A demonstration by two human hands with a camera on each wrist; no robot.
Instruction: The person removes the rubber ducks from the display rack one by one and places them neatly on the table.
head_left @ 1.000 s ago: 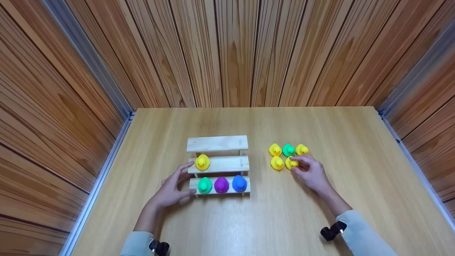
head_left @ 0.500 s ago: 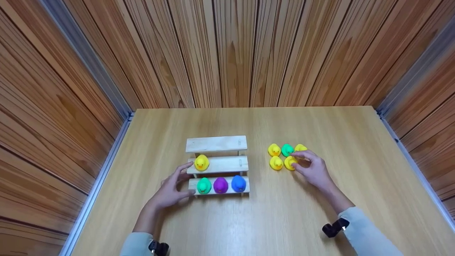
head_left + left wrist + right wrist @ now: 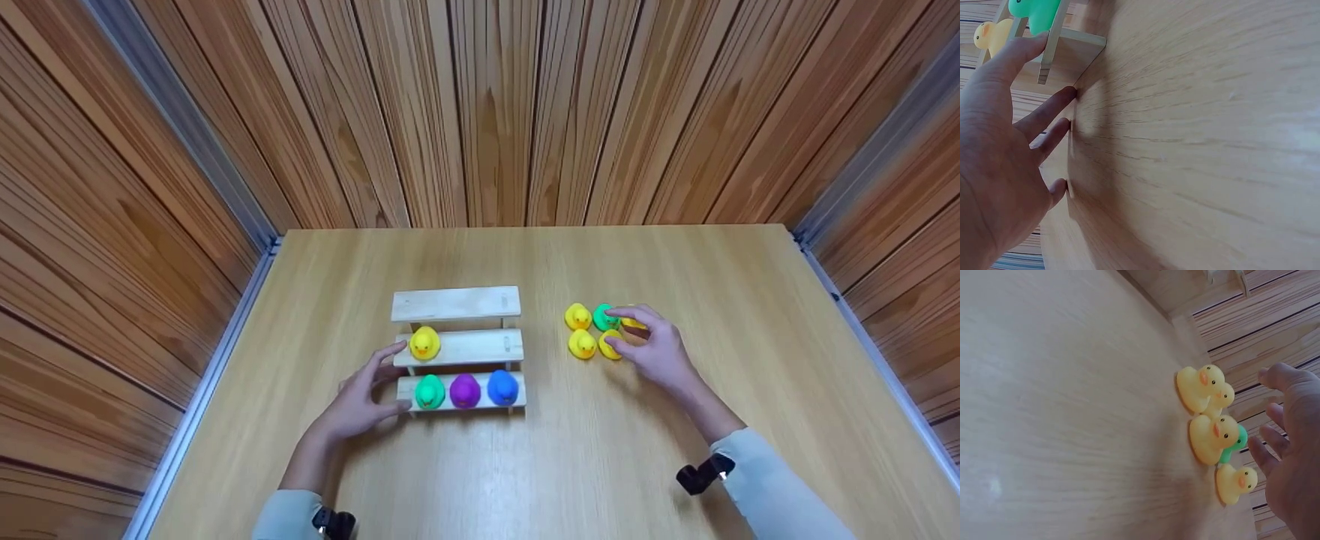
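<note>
Right hand point(image 3: 658, 358) unclasped just over toy ducks point(image 3: 1211, 440), left hand point(image 3: 361, 403) loose-fingered against tiered wooden rack point(image 3: 478, 346)

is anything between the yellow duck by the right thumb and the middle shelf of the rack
Yes: the cluster's near-left yellow duck sits right beside that near-right yellow duck, on the side toward the rack. Beyond it, nothing visible blocks the way to the middle shelf.

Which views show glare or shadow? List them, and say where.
Head: pale glare on the near tabletop; left wrist: dark shadow beside the left hand, bright patch at the right edge; right wrist: bright spot lower left, shadow near the yellow ducks.
</note>
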